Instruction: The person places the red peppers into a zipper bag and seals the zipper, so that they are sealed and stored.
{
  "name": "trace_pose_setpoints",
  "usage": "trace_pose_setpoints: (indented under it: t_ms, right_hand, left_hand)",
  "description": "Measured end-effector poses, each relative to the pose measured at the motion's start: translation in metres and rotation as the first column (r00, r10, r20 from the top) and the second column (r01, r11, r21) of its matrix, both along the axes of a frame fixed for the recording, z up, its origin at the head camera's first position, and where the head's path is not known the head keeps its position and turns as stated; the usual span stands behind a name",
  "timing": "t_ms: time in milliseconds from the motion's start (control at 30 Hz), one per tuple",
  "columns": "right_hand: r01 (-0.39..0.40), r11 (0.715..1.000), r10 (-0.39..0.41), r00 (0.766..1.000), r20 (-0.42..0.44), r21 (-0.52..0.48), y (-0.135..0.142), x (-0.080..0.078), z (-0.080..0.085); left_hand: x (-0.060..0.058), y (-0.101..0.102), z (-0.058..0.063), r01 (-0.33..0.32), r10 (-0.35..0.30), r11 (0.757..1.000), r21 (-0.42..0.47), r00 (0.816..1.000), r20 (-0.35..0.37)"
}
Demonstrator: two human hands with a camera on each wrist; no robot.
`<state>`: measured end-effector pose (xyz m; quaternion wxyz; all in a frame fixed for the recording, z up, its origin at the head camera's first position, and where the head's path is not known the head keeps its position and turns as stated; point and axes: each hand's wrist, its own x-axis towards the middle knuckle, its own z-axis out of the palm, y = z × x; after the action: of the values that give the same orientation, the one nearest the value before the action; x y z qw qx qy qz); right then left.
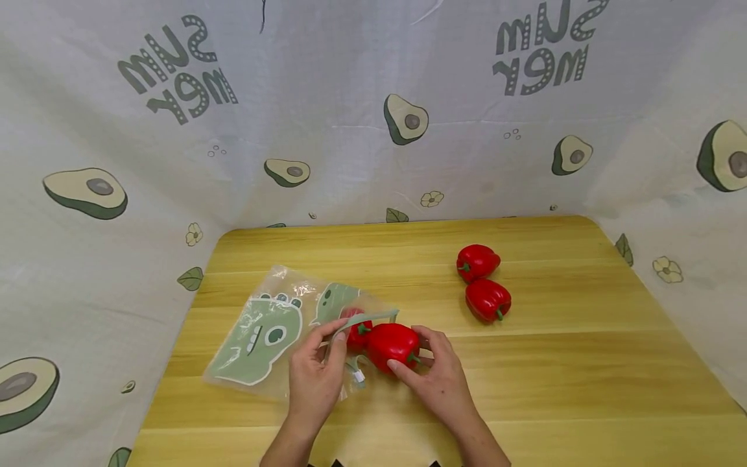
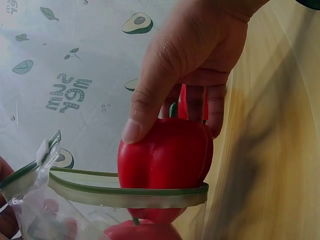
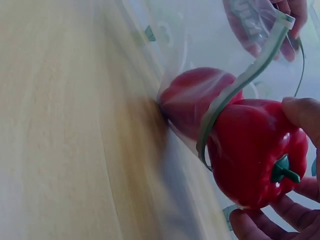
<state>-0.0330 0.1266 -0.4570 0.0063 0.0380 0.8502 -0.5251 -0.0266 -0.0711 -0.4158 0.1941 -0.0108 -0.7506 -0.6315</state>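
A clear zip bag [image 1: 262, 337] with green dinosaur prints lies on the table, its mouth facing right. My left hand [image 1: 317, 370] pinches the bag's edge near the zip strip and holds the mouth apart. A red bell pepper [image 1: 393, 347] with a green stem is gripped by my right hand [image 1: 439, 376], thumb on one side and fingers on the other. In the left wrist view, the lower end of this pepper [image 2: 165, 155] is inside the bag's mouth. Another red pepper [image 3: 197, 97] shows through the plastic inside the bag, against the held one.
Two more red bell peppers, one [image 1: 477, 261] behind the other [image 1: 488, 300], lie on the wooden table [image 1: 554, 370] to the right, beyond my right hand. A white cloth [image 1: 350, 78] printed with avocados hangs behind and along the sides.
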Motion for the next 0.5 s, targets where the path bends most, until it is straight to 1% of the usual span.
trace_pose_setpoints:
  t_ms: [133, 267, 367, 500]
  right_hand:
    - [0.013, 1.0, -0.013, 1.0, -0.01, 0.009, -0.004, -0.002, -0.002]
    - [0.032, 0.999, -0.032, 0.999, -0.007, -0.009, -0.008, -0.005, -0.004]
    - [0.041, 0.999, -0.042, 0.999, -0.004, -0.032, -0.011, -0.006, -0.004]
    - [0.056, 0.997, -0.056, 0.998, -0.004, -0.056, -0.015, -0.009, -0.003]
  left_hand:
    - [0.0, 0.001, -0.001, 0.005, -0.005, 1.0, 0.002, 1.0, -0.019]
    - [0.0, 0.001, -0.003, 0.013, -0.013, 1.0, -0.001, 0.999, -0.042]
    - [0.001, 0.001, -0.004, 0.025, -0.026, 1.0, -0.005, 0.999, -0.035]
    - [0.002, 0.002, -0.004, 0.043, -0.043, 0.999, -0.011, 0.999, -0.008]
